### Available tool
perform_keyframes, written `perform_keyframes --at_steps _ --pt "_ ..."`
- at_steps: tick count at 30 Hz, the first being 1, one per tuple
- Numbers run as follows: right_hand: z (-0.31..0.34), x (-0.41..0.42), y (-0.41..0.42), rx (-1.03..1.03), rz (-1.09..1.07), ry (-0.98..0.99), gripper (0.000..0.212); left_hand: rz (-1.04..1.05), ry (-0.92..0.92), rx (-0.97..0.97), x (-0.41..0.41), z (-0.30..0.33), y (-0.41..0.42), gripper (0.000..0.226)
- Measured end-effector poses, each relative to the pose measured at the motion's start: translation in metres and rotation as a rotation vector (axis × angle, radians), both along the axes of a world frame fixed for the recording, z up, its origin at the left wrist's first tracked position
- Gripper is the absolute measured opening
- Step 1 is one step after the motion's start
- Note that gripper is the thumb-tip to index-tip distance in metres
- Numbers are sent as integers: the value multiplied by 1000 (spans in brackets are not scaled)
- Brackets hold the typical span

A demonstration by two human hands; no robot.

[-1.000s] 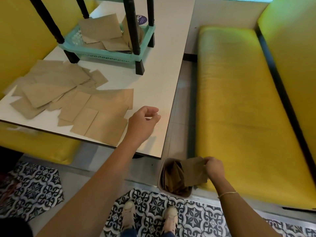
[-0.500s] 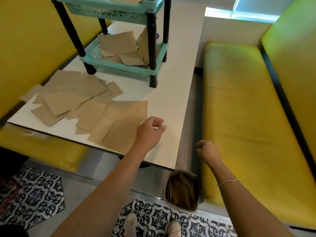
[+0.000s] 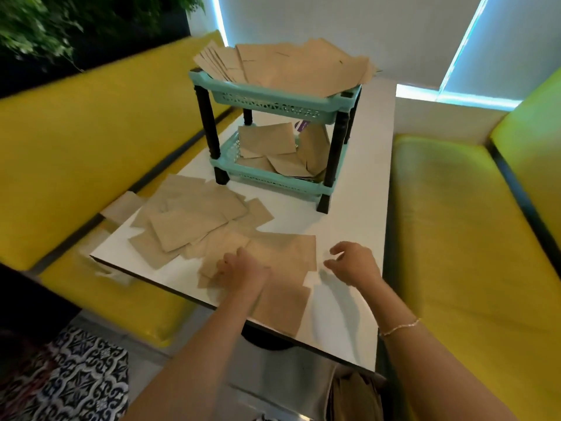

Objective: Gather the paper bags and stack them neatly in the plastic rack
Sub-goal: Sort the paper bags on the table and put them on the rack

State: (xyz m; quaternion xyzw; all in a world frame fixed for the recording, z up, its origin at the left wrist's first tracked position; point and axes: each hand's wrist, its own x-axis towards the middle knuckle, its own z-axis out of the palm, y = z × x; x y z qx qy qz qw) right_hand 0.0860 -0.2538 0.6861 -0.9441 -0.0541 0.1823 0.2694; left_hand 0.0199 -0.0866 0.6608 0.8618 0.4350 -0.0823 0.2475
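Observation:
Several flat brown paper bags (image 3: pixel 194 226) lie scattered over the near left part of the white table (image 3: pixel 361 226). Behind them stands a two-tier turquoise plastic rack (image 3: pixel 282 103) with black legs; a fanned heap of bags covers its top shelf and a few loose bags lie in the bottom shelf. My left hand (image 3: pixel 243 270) rests on the nearest bags, fingers spread flat on the paper. My right hand (image 3: pixel 353 262) hovers just above the bare table to the right of those bags, fingers loosely curled, holding nothing.
Yellow benches (image 3: pixel 473 262) run along both sides of the table. A small bin (image 3: pixel 355 396) with brown bags in it stands on the floor by the table's near right corner. Patterned tiles cover the floor at the lower left.
My right hand let go of the bag at the floor bin and rose to the table. My left hand moved left onto the nearest bags. The view tilted up, showing the rack's top shelf.

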Motion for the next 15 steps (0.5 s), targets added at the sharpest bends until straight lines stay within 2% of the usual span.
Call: perform_keyframes --at_steps 4,6,8,12,15 --pt "-13 -22 35 -236 278 140 72 24 -78 35 -2 -4 25 51" --pt "-16 -35 47 -332 310 141 85 42 -112 66 -3 -5 36 52" --pt "-19 -40 54 -398 301 152 93 11 -71 112 -2 -9 46 60" --pt "-19 -36 58 -469 269 226 90 4 -17 118 0 -13 64 77" --pt "-16 -33 57 -448 233 262 74 23 -3 51 2 -14 71 85"
